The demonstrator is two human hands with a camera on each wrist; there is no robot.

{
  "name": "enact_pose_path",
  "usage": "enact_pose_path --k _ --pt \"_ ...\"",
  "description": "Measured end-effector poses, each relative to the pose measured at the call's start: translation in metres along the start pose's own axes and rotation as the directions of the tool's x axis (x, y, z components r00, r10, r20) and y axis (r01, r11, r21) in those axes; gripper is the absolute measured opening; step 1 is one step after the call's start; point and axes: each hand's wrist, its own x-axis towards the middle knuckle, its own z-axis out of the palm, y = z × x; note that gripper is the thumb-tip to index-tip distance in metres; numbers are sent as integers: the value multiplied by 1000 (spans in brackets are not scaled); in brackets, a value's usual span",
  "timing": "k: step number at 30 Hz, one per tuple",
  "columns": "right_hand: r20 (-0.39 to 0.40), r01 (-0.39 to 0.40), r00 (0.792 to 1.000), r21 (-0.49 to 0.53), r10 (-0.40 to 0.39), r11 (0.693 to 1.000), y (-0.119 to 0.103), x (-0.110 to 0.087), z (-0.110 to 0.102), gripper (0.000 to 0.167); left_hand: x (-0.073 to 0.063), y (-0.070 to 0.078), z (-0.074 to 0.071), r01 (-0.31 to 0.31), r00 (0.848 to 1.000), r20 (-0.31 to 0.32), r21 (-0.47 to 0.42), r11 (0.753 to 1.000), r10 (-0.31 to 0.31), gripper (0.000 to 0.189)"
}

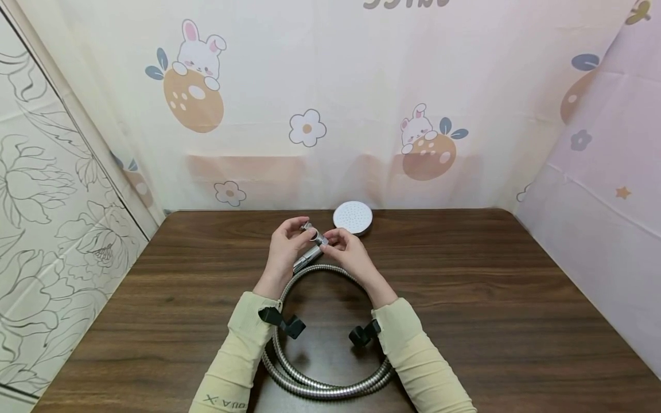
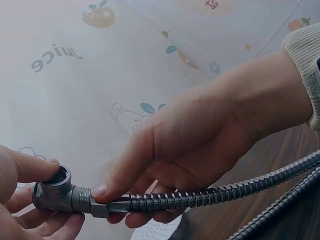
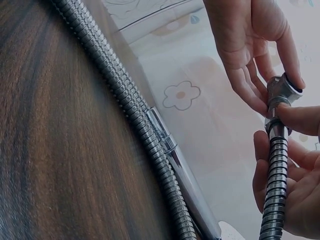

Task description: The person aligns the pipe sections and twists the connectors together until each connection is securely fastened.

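Observation:
In front of me, my left hand (image 1: 281,250) grips a small chrome pipe fitting (image 2: 54,196) with an open round mouth on its side. My right hand (image 1: 353,253) pinches the nut (image 2: 99,208) at the end of a ribbed metal shower hose (image 2: 200,197). Thumb and fingers hold that nut against the fitting's threaded end, and some thread still shows between them. How far the two are screwed together I cannot tell. Below the hands, the rest of the hose lies coiled on the table.
Behind the hands, a round white-faced shower head (image 1: 353,217) lies on the dark wooden table (image 1: 465,275). Its chrome handle (image 3: 189,176) points toward the coil, beside the hose. A printed curtain (image 1: 356,86) hangs along the table's far edge.

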Motion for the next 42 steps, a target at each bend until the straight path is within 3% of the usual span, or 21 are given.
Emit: enact_pose_path --k 7,19,37,42 --pt "17 6 1000 66 -7 998 0 1 1 29 1 -1 -1 -2 1000 1 10 1000 2 30" --pt "-16 -5 1000 -20 5 1000 0 2 2 33 1 -1 -1 -5 1000 2 0 1000 5 30" --pt "-26 -22 999 13 23 1000 1 0 1 25 0 -2 -1 -4 1000 17 4 1000 4 30" --pt "-13 -12 1000 41 12 999 2 1 1 31 0 -2 -1 -4 1000 9 20 1000 4 30"
